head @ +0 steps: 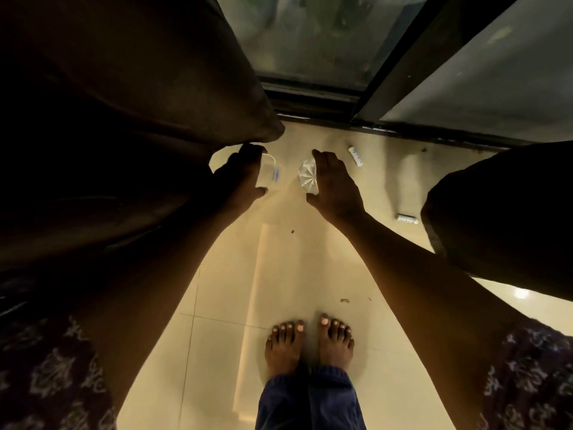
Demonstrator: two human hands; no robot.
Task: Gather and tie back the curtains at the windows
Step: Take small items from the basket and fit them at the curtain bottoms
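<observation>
Standing barefoot [310, 346] on the tiles, the person reaches forward, left hand [240, 178] and right hand [333, 184] both spread and holding nothing; beyond them the dark curtain [130, 97] hangs loose at the far-left window [313, 41], not yet gathered or tied

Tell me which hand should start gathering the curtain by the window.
Probably the left hand: its fingertips are right at the hanging edge of the dark curtain on that side. The right hand hovers over the tiled floor, apart from any fabric.
</observation>
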